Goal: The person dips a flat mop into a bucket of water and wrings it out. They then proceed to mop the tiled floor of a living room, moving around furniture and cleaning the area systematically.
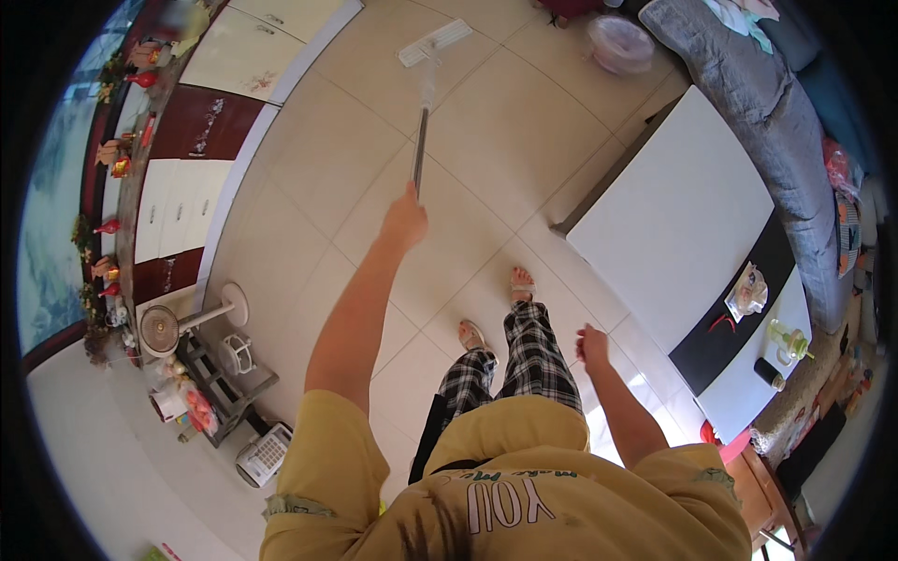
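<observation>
- One mop (423, 112) with a long handle and one flat white head.
- Two hands: the left hand (405, 220) is wrapped around the mop handle, and the right hand (591, 346) has nothing in it.
- Two feet in sandals (521, 280) on the tiled floor.
- One white table (673, 224) with one black stripe.
- One fan (161, 329) lying on its side.
- One white scale (265, 453) on the floor.
- One clear round tub (619, 42) near the grey sofa.
- One grey sofa (758, 103).
- One small dark cup (769, 373) on the table.
</observation>
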Action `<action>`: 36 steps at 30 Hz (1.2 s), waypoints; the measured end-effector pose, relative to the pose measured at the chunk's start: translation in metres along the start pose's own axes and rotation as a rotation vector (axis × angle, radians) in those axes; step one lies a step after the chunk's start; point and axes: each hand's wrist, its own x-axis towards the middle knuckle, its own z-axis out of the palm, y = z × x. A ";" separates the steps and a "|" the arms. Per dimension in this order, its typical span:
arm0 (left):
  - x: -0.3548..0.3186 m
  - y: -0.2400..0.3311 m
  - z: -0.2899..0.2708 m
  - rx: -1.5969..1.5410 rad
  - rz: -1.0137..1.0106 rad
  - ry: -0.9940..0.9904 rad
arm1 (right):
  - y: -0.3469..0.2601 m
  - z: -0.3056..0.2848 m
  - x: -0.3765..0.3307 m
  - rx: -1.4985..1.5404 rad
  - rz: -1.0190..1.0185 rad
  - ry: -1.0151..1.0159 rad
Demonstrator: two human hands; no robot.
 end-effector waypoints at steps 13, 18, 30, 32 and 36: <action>-0.371 -0.008 -0.066 0.349 -0.315 -0.579 | 0.028 -0.022 0.031 0.028 0.096 0.193; -0.208 -0.005 -0.038 0.380 -0.164 -0.364 | -0.008 0.006 -0.003 0.150 0.011 0.057; -0.115 -0.037 0.024 0.317 -0.065 -0.268 | 0.092 -0.120 0.013 0.275 0.258 0.448; -0.218 -0.057 0.005 0.411 -0.240 -0.446 | 0.092 -0.116 0.020 0.266 0.249 0.462; -0.346 -0.084 -0.028 0.245 -0.020 -0.490 | 0.071 -0.074 0.028 0.294 0.200 0.375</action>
